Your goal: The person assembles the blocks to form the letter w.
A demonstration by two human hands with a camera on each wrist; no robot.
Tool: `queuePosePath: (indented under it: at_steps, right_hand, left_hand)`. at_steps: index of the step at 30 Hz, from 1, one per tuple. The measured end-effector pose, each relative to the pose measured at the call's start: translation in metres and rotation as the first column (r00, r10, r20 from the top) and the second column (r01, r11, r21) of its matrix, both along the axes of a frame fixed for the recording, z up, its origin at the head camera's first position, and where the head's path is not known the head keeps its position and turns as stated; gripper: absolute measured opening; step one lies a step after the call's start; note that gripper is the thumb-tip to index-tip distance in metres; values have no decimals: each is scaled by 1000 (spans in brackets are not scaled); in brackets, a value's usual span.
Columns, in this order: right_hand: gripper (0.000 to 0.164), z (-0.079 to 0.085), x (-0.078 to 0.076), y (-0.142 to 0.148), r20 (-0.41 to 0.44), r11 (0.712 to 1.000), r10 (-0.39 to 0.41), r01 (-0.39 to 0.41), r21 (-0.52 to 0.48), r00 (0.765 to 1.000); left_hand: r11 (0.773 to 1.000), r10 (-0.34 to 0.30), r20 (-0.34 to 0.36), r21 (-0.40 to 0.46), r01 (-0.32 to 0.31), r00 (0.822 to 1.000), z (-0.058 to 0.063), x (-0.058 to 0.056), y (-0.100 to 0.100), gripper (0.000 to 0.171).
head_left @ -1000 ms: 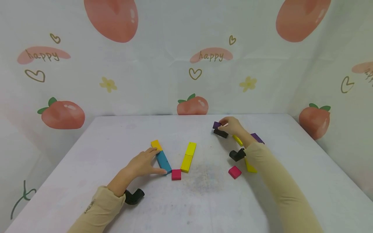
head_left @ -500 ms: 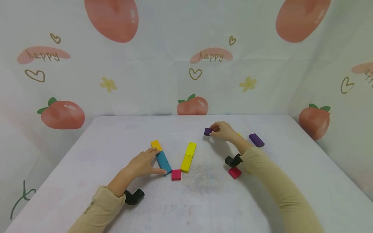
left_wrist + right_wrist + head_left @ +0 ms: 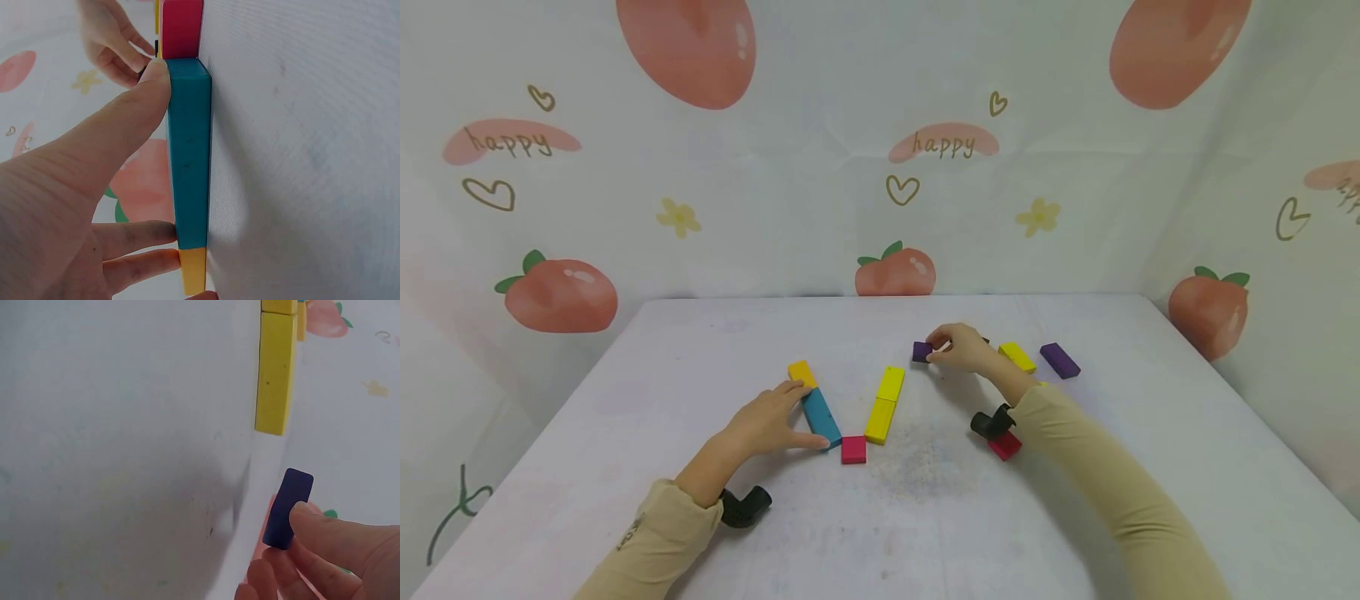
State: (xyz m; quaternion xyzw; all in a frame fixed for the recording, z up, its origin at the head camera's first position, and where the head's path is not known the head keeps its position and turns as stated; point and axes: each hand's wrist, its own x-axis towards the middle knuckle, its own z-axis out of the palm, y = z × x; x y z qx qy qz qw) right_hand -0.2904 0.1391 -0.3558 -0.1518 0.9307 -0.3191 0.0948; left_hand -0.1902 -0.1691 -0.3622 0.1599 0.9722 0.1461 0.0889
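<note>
My right hand (image 3: 961, 348) pinches a small purple block (image 3: 922, 352) between thumb and fingers. In the right wrist view this purple block (image 3: 289, 506) appears above the table, apart from the yellow block (image 3: 275, 372). My left hand (image 3: 769, 421) spreads along a blue block (image 3: 822, 417) and an orange block (image 3: 802, 373) laid end to end. In the left wrist view the thumb touches one end of the blue block (image 3: 189, 156), and fingertips touch near its joint with the orange block (image 3: 193, 272). A red block (image 3: 853, 450) sits at the blue one's near end.
Two yellow blocks (image 3: 886, 405) lie end to end, slanting away from the red one. At the right lie another red block (image 3: 1005, 445), a loose yellow block (image 3: 1017, 357) and a longer purple block (image 3: 1060, 361). The right hand mostly hides a dark block (image 3: 985, 340).
My right hand has carried the purple block left and nearer, away from the dark block and toward the yellow pair. The left hand has stayed in place.
</note>
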Motion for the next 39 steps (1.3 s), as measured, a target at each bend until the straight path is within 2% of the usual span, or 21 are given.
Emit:
queuePosePath:
  at_steps: [4,17,39]
  right_hand:
    - [35,-2,2,-4,31,1000,2,-1,-9,1000]
    - [31,-9,1,-9,6,999,49,-49,-1,999]
    - [31,-12,1,-13,44,999,26,-27,18,999]
  left_hand:
    - [1000,0,2,1,0,1000,1,0,0,90]
    - [1000,-1,-6,-1,1,1000,-2,-2,-1,91]
    - [1000,4,-1,5,-4,1000,0,0,0,90]
